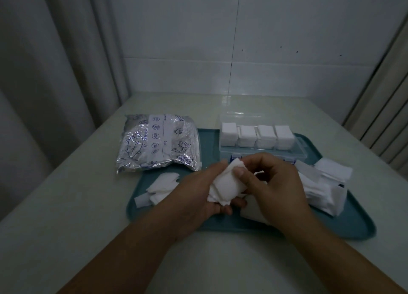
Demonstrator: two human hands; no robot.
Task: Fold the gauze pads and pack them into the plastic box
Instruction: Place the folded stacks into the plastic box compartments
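Together, left hand [198, 196], right hand [276, 183] (thumb pressing) gripping gauze pad [225, 183]

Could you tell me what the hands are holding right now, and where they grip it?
Both hold one gauze pad: the left hand cups its underside, the right hand pinches its upper edge.

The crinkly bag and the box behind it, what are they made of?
The bag looks like metallised foil or plastic film: silvery, wrinkled, glinting, with blue printed drawings. The box seems clear hard plastic: the stacked white pads show through its glossy walls.
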